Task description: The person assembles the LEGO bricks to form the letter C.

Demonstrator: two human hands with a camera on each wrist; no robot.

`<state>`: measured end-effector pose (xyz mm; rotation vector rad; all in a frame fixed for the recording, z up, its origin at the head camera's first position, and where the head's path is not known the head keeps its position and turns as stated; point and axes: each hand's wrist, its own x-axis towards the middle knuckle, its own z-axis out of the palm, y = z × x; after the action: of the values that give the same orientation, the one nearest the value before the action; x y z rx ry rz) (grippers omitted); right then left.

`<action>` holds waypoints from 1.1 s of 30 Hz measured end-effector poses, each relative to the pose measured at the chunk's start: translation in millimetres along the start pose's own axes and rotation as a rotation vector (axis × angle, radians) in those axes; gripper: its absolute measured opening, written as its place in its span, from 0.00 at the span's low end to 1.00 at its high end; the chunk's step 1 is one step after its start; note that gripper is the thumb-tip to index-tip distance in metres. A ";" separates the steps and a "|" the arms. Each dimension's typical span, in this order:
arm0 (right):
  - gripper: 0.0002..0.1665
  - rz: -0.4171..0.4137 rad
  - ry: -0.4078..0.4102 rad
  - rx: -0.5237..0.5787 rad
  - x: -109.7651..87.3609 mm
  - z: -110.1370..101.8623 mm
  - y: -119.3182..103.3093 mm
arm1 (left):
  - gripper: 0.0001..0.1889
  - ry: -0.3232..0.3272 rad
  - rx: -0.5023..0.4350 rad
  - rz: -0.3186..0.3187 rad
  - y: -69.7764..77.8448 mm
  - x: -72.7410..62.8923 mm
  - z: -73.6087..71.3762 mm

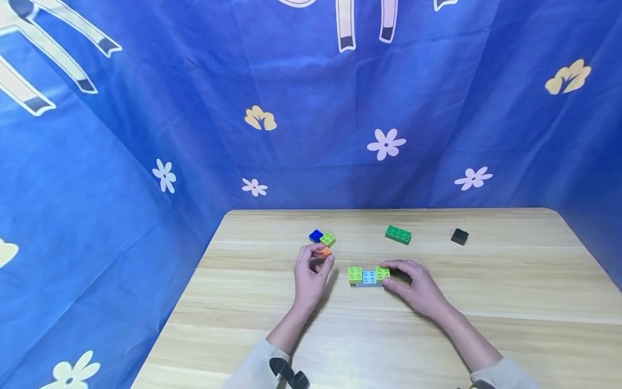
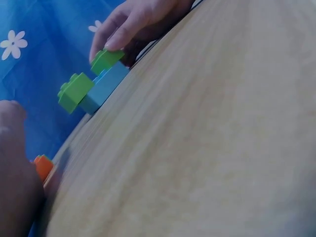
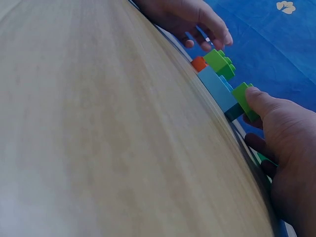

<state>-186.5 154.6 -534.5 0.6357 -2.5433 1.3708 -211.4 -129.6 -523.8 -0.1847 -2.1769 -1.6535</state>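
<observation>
A long light blue brick point(image 1: 369, 277) lies on the table with a lime green brick point(image 1: 355, 274) on its left end. A second lime green brick point(image 1: 383, 273) sits at its right end, pinched between the thumb and fingers of my right hand point(image 1: 419, 287). Studs of the light blue brick show between the two. My left hand point(image 1: 311, 278) hovers with thumb and index finger apart around a small orange brick point(image 1: 325, 252). In the right wrist view, the left fingers point(image 3: 210, 24) look raised above the orange brick point(image 3: 199, 63); any contact is hidden.
Just beyond the left hand lie a dark blue brick point(image 1: 316, 235) and another lime green brick point(image 1: 328, 239). A green brick point(image 1: 398, 234) and a black brick point(image 1: 459, 236) lie farther right near the back. Blue patterned cloth point(image 1: 316, 162) hangs behind the wooden table point(image 1: 233, 302).
</observation>
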 end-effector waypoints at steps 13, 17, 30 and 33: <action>0.24 0.007 -0.006 0.003 1.1 -0.1 -1.4 | 0.34 -0.055 0.097 -0.075 -0.3 2.8 -4.9; 0.24 0.009 -0.006 0.008 0.4 -0.1 -1.1 | 0.27 -0.091 0.160 -0.044 0.3 2.5 -4.3; 0.24 0.011 -0.007 0.003 -0.4 0.3 0.4 | 0.17 -0.104 0.128 -0.089 0.1 1.5 -3.4; 0.24 0.010 -0.010 0.001 -0.1 0.2 -0.4 | 0.14 -0.100 0.086 -0.092 0.2 0.8 -3.8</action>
<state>-186.2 154.3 -534.4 0.6326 -2.5564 1.3759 -211.2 -133.2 -522.5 -0.1480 -2.3587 -1.6268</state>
